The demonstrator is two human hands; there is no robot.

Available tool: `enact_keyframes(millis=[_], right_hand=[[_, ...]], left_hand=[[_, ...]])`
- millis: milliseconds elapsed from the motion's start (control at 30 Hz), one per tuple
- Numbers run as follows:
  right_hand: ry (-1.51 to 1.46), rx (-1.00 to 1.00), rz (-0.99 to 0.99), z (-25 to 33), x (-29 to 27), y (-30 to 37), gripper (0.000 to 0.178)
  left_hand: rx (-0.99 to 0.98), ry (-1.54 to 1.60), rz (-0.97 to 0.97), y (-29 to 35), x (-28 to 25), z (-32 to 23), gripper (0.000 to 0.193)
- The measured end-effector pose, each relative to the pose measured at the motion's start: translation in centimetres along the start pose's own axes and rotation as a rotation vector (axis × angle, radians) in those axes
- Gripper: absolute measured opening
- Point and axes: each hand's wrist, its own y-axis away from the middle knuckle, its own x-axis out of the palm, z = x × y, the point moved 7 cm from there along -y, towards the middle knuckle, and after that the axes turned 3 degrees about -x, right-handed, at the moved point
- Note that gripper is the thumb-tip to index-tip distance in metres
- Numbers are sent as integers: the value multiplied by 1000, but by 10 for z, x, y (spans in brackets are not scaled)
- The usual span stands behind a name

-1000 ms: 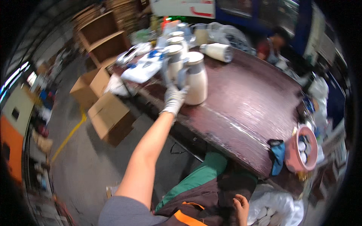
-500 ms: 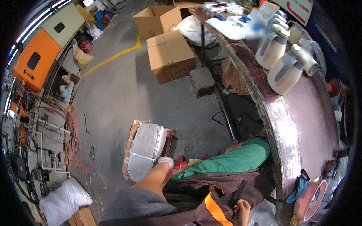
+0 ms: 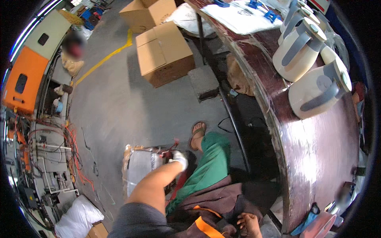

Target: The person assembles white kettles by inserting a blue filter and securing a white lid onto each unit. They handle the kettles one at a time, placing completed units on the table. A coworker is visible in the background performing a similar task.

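Observation:
My left arm reaches down to the floor beside a bundle [image 3: 139, 166] of grey, strapped sheet-like material with brown cardboard at its edge. My left hand [image 3: 180, 160], in a white glove, is at the bundle's right side, close to a dark red object [image 3: 168, 154]; its fingers are hidden. Near my lap, my right hand [image 3: 248, 223] is bare, its fingers curled in beside a dark brown apron [image 3: 214, 190] with orange trim. Anything inside those fingers is out of sight. My green trouser leg [image 3: 214, 162] ends in a sandalled foot [image 3: 197, 133].
To the right stands a dark table [image 3: 321, 158] with several cream jugs [image 3: 317, 89] and a white sheet [image 3: 242, 18]. Ahead are cardboard boxes [image 3: 164, 53] and a grey block [image 3: 203, 82]. A white sack [image 3: 78, 218], cables [image 3: 71, 144] and an orange machine panel [image 3: 27, 81] line the left.
My view has shifted. The left hand has moved from the bundle's lower right side toward its far right end. My leg has swung forward, bringing the foot into view. My right hand stays near my lap.

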Motion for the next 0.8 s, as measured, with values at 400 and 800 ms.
enact_keyframes(millis=[400, 800], right_hand=[[118, 445, 202, 74, 7, -76, 31], [1388, -1054, 6, 582, 320, -160, 15]], left_hand=[[283, 567, 304, 70, 41, 143, 66], [291, 771, 92, 68, 39, 226, 44]])
